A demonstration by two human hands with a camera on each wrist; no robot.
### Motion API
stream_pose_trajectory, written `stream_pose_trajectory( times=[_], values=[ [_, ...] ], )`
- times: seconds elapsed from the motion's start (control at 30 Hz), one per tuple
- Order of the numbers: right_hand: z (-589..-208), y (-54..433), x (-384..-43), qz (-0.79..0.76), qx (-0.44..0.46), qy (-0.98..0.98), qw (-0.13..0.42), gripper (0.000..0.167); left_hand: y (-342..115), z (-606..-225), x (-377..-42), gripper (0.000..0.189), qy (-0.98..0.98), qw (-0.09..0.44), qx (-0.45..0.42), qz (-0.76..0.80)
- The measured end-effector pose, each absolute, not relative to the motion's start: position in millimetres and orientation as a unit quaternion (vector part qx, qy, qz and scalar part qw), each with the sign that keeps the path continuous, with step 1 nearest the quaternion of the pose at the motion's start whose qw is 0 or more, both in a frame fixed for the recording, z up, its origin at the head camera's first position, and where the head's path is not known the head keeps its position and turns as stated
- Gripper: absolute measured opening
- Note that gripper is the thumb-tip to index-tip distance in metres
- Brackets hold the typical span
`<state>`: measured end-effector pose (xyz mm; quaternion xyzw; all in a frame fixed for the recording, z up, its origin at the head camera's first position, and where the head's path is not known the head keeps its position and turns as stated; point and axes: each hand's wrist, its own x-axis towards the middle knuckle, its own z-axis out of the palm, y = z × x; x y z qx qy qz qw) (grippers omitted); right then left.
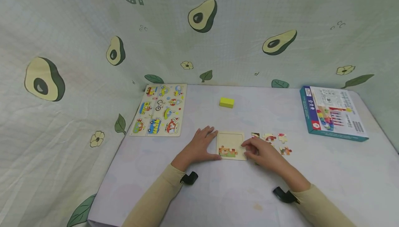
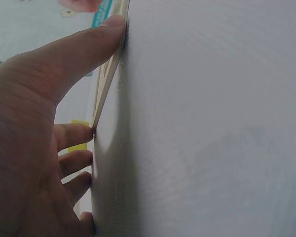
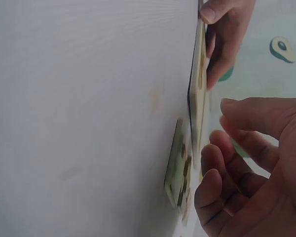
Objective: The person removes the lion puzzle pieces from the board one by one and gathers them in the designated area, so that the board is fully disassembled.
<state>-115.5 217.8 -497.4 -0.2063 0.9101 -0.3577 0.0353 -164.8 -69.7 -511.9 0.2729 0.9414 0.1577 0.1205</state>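
A square wooden puzzle frame (image 1: 230,137) lies on the table, with a few joined jigsaw pieces (image 1: 228,151) along its lower edge. My left hand (image 1: 199,147) is spread at the frame's left side, thumb at the lower corner and fingers near the upper one. In the left wrist view, the thumb (image 2: 84,52) touches the frame's edge. Over the frame's right edge hovers my right hand (image 1: 263,153), fingers loosely bent. The right wrist view shows no piece between its thumb (image 3: 256,113) and fingers. Loose jigsaw pieces (image 1: 282,137) lie right of the frame, some partly hidden by that hand.
A vehicle picture board (image 1: 159,111) lies at the back left. Behind the frame sits a yellow block (image 1: 226,102). A flat toy box (image 1: 335,112) rests at the back right. Avocado-printed cloth (image 1: 237,54) hangs behind the table (image 1: 230,199).
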Motion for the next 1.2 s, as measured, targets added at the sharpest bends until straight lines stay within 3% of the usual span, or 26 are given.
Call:
stream_pose_trajectory(
  times=[0.63, 1.2],
  values=[
    [-499, 182, -127, -0.343, -0.209, 0.913, 0.068, 0.021, -70, -513, -167, 0.103, 0.942, 0.121, 0.273, 0.154],
    [-501, 174, -127, -0.295, -0.234, 0.925, 0.06, 0.025, -70, -511, -165, 0.102, 0.941, 0.116, 0.277, 0.16]
  ],
)
